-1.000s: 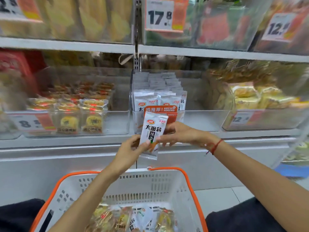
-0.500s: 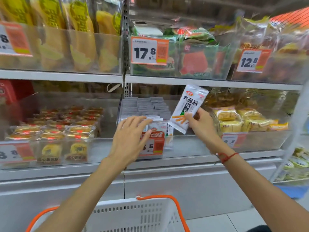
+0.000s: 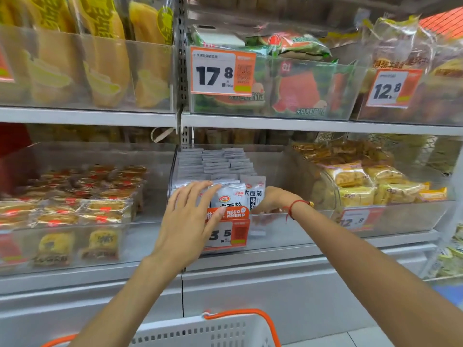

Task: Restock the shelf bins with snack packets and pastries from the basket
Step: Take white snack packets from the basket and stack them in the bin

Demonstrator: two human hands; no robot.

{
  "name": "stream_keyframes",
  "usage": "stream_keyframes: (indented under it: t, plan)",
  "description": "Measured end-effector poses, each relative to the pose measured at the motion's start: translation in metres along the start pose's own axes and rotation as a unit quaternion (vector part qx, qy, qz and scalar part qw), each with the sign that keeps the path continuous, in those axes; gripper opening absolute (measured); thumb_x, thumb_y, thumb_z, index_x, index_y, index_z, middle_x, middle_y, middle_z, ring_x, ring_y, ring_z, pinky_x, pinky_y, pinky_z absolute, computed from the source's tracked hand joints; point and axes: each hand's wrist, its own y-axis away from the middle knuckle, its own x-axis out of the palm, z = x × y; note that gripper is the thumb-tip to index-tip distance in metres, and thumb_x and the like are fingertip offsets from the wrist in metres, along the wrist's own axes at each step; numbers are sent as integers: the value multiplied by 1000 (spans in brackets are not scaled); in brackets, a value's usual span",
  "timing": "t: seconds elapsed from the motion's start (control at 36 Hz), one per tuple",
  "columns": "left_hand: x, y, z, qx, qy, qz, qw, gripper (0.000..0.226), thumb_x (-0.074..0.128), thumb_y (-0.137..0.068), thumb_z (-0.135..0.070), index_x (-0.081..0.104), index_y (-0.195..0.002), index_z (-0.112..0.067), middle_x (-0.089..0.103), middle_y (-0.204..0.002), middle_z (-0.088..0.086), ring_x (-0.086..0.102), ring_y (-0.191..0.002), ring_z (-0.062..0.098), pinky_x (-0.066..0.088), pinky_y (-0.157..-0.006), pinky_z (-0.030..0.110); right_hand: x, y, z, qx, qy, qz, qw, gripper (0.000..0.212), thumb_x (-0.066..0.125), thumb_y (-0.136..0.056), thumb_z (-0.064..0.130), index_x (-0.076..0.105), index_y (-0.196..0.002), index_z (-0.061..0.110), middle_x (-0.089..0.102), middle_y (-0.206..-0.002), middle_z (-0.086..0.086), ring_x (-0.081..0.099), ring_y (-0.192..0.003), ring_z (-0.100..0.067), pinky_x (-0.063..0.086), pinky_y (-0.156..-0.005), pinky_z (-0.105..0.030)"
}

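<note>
Snack packet point(image 3: 255, 194), white with black characters, stands upright at the right end of the front row in the clear middle bin point(image 3: 280, 221), at the centre of the frame. The right hand's fingers point(image 3: 260, 205) curl down around its lower right edge, behind the bin's front wall; their tips are hidden by the wall, so I cannot tell whether they pinch the packet or only rest against it. The right hand point(image 3: 274, 199) is bent downward at the wrist, which carries a red string bracelet point(image 3: 295, 205), and the forearm runs off to the lower right of the frame.

The left hand's fingers point(image 3: 200, 194) are spread and nearly straight, their tips lying on the tops of the front white packets point(image 3: 231, 196) to the left of that one, gripping nothing. The left hand point(image 3: 188, 216) is palm down, over the left part of the orange price tag point(image 3: 229, 226) clipped to the bin's front; its forearm drops toward the lower left.

Behind the front row, more white packets fill the bin in rows. The bin at left point(image 3: 75, 236) holds wrapped round pastries, the bin at right point(image 3: 390, 216) yellow wrapped cakes. The rim of the white basket point(image 3: 200, 331), with its orange handle, shows at the bottom centre.
</note>
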Motion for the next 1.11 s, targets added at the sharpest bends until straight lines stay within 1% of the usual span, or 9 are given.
stream_keyframes:
  t: [0.14,0.25,0.42,0.58,0.69,0.83,0.92,1.0,1.11]
  plan:
    - [0,0,-1,-5,-5,8,1000,59,16,-97,-59,39,-143,-28,43,-143,-3,30,-135,16,10,-114,30,1,-4,10,-25,22,34,999,35,71,-84,31,64,-116,15,67,-112,-5,63,-102,-24,52,-91,-33]
    - [-2,0,0,-3,-7,8,1000,55,22,-99,-56,40,-142,-27,45,-141,-1,29,-132,16,10,-112,29,-3,-4,10,-12,6,10,1000,38,77,-79,21,62,-112,9,64,-102,-4,60,-92,-20,47,-78,-26]
    - [-4,1,-2,-7,3,19,1000,61,14,-97,-59,37,-144,-27,41,-144,-3,28,-136,17,7,-113,29,2,-2,11,-38,-3,8,999,44,75,-82,25,57,-120,13,62,-118,-6,58,-110,-24,48,-94,-34]
    - [-9,1,-2,-7,43,34,998,70,6,-90,-64,29,-148,-31,32,-150,-7,19,-142,12,1,-116,29,-2,6,7,-16,-63,28,997,38,74,-83,19,60,-116,7,62,-110,-5,58,-107,-21,48,-92,-34]
    - [-16,2,-3,5,55,50,997,74,4,-87,-66,25,-149,-32,28,-152,-9,15,-143,11,1,-117,28,-5,8,2,12,-67,-11,998,33,71,-86,20,62,-113,4,65,-115,-9,61,-96,-21,51,-83,-31]
    - [-26,2,-6,16,48,58,997,71,14,-89,-67,22,-151,-33,26,-155,-10,16,-144,11,5,-117,29,-5,16,-2,15,-50,-97,994,26,71,-85,34,60,-81,11,65,-84,-3,60,-70,-16,49,-60,-28]
    - [-31,4,-7,31,35,67,997,61,32,-99,-54,11,-153,-35,12,-160,-12,5,-147,10,-1,-118,27,-4,28,-2,1,-42,-141,989,29,70,-85,37,70,-93,9,70,-94,-3,65,-82,-20,56,-73,-35]
    - [-35,9,-6,56,28,68,996,65,41,-99,-45,6,-153,-35,4,-161,-13,-2,-148,8,-9,-113,22,0,49,-6,-5,-53,-212,976,31,70,-85,32,65,-111,16,65,-106,0,63,-99,-21,53,-85,-35]
    - [-38,21,-8,87,38,51,994,73,58,-94,-31,17,-153,-27,14,-160,-10,4,-148,9,-6,-115,23,11,82,-15,-30,-102,-315,943,16,71,-84,23,60,-95,23,58,-82,6,60,-85,-16,47,-71,-28]
